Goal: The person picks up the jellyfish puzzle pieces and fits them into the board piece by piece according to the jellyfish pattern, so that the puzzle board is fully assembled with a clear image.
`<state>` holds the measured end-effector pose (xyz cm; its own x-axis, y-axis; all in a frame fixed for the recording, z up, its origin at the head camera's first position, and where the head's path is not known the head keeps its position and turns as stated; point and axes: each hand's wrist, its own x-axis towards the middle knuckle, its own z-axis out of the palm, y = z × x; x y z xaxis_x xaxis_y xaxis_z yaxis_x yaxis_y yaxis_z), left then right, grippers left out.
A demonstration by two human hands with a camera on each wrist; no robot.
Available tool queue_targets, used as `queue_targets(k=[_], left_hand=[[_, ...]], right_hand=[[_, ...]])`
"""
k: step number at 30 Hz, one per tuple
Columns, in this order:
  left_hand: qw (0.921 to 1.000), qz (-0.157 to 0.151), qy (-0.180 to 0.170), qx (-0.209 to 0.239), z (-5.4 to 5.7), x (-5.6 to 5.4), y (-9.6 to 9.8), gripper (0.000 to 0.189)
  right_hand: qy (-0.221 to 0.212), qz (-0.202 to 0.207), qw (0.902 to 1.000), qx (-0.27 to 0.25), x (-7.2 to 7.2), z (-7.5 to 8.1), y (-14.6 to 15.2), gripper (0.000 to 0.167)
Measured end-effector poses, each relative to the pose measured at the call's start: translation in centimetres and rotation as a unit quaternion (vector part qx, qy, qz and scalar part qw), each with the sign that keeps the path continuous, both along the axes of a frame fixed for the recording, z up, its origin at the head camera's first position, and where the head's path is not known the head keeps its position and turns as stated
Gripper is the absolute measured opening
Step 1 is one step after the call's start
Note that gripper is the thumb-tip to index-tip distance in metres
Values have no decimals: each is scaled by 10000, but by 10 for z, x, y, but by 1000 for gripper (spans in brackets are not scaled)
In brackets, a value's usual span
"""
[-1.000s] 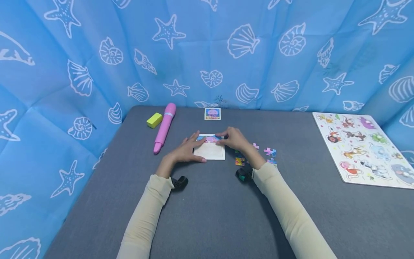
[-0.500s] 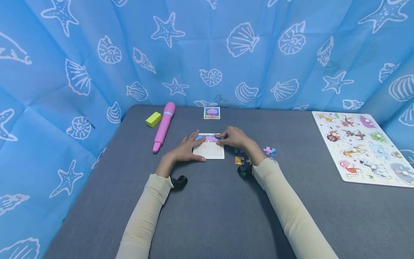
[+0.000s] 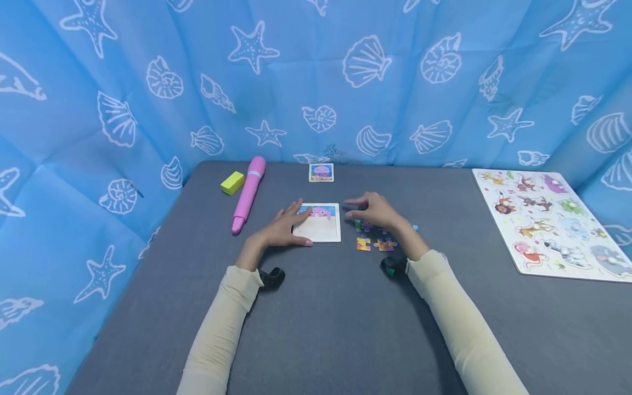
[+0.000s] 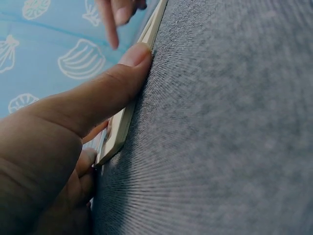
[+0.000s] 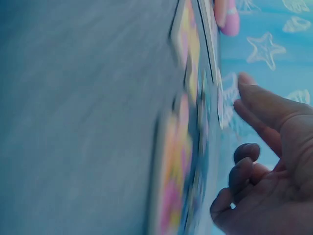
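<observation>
A small white puzzle tray (image 3: 318, 230) lies on the table with a strip of pink-and-blue pieces (image 3: 322, 212) along its far side. My left hand (image 3: 283, 227) rests spread over the tray's left side. Its thumb (image 4: 134, 56) lies straight along the near edge and its index finger reaches onto the fitted pieces. To the right of the tray, my right hand (image 3: 377, 211) hovers over loose jigsaw pieces (image 3: 385, 244), partly hiding them. Its thumb and index finger are apart with nothing between them, while the other fingers curl loosely, as the right wrist view (image 5: 274, 161) shows.
A picture card (image 3: 321, 173) with a pink sea creature lies beyond the tray. At back left are a pink microphone-shaped stick (image 3: 248, 196) and a yellow block (image 3: 232, 183). An animal peg puzzle board (image 3: 548, 225) lies at right. A blue curtain (image 3: 316, 82) borders the table.
My right hand has let go at the tray's upper right and moved right, over the loose pieces. My left hand has stayed on the tray.
</observation>
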<state>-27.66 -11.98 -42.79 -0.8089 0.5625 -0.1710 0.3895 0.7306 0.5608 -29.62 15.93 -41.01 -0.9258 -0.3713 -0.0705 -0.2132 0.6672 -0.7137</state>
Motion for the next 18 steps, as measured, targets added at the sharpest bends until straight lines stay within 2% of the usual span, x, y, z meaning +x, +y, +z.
queue_targets(k=[4,9,14,18], left_hand=[[10000,6,41,52,-1,1,-2,93],[9997,-30,146,184,-1,4,-10,96],[9992,-173,286,230,-3,15,-19,84],[9986,-252,347,315,-3,22,-20,73]], right_hand=[[-97,-125,9999,70,10,-1,22,40],[-86,-139,9997,154,16,-4,34,40],[-35,1,9994,344,21,-8,39,41],[39,-81,9991,418,24,-8,43,38]])
